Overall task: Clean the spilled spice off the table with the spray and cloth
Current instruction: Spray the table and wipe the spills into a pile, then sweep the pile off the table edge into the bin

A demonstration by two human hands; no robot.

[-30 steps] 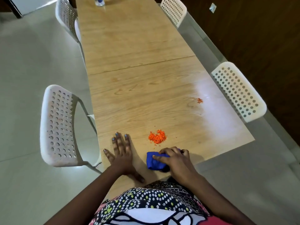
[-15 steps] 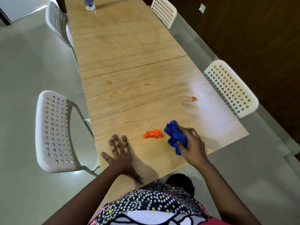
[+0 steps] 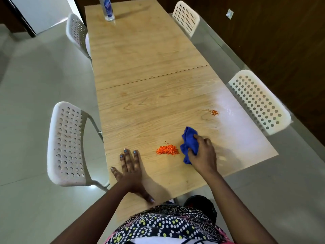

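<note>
A heap of orange spice (image 3: pixel 168 150) lies on the wooden table (image 3: pixel 149 55) near its front edge. A smaller orange patch (image 3: pixel 214 112) sits farther right, by a pale wet sheen. My right hand (image 3: pixel 203 153) grips a crumpled blue cloth (image 3: pixel 189 143) that touches the table just right of the heap. My left hand (image 3: pixel 130 169) rests flat on the table, fingers spread, left of the heap. The spray bottle (image 3: pixel 107 8) stands upright at the far end of the table.
White perforated chairs stand around the table: one at the near left (image 3: pixel 68 145), one at the far left (image 3: pixel 77 34), one at the near right (image 3: pixel 256 101), one at the far right (image 3: pixel 186 17). A dark wooden wall runs along the right.
My right hand has carried the cloth from the table's front edge, below the heap, to the heap's right side. The heap looks pushed flatter. My left hand has stayed in place.
</note>
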